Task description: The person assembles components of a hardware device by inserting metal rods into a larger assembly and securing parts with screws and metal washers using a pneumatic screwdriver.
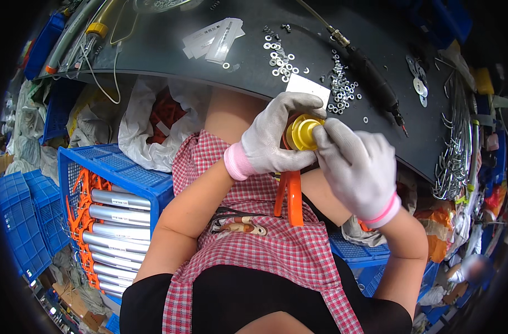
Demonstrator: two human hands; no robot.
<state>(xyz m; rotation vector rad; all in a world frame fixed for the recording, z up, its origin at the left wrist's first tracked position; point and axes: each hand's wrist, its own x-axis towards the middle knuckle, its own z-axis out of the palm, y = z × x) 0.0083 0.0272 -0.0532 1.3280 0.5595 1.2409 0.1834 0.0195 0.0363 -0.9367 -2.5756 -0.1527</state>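
In front of my lap, at the table's near edge, my left hand point(279, 133) in a white glove is closed around a tool with a round yellow plastic end point(303, 132). Two orange handles point(292, 197) hang down below that hand. The fingertips of my right hand point(357, 161), also gloved, are pinched at the right side of the yellow end. What lies under those fingertips, if anything, is hidden. A white card point(308, 88) lies on the table just beyond my left hand.
The dark table point(170, 53) holds scattered washers point(279, 58), a pile of nuts point(340, 83), a black power screwdriver point(376, 80), white labels point(215, 42) and metal hooks point(449, 161). Left of me, a blue crate point(117, 158) holds several silver tubes point(120, 215) with orange handles.
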